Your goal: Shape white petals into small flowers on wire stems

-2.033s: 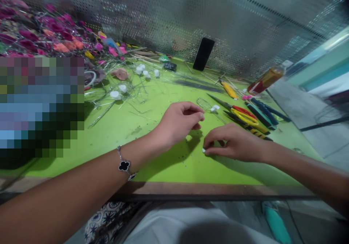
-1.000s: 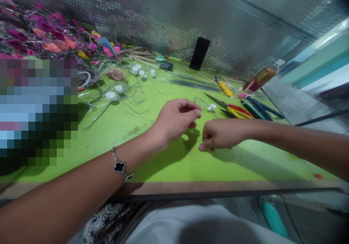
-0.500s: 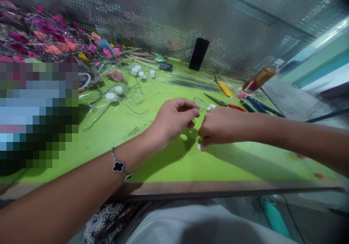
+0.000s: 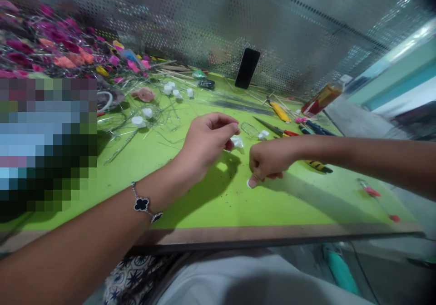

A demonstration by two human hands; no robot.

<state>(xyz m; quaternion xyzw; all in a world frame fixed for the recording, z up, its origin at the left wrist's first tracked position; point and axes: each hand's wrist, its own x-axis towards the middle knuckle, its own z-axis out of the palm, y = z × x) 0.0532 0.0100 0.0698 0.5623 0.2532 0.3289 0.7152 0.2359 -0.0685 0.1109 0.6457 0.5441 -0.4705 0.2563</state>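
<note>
My left hand (image 4: 211, 142) is pinched closed over the table, thumb against fingers, with a thin, soft-looking white piece (image 4: 237, 144) hanging from the fingertips. To its right, my right hand (image 4: 270, 160) is curled closed, knuckles up. A small white bit (image 4: 249, 184) shows at its thumb tip, low over the green tabletop; what else the fingers hold is hidden. Just beyond the hands lie a bent wire loop (image 4: 250, 130) and a white lump (image 4: 263, 135). Red-handled scissors (image 4: 272, 127) lie partly behind my right forearm.
White lumps (image 4: 172, 88) and tangled wires lie at the left. Pink and orange flowers (image 4: 68, 46) are heaped behind a blurred-out area. A phone (image 4: 247, 68) leans on the perforated back panel. A yellow-handled tool (image 4: 280, 111), a bottle (image 4: 323, 98) and pliers stand or lie at the right.
My left hand has shifted left, away from the right hand, and the white piece in it now shows. My right hand has turned slightly, its thumb still low near the table.
</note>
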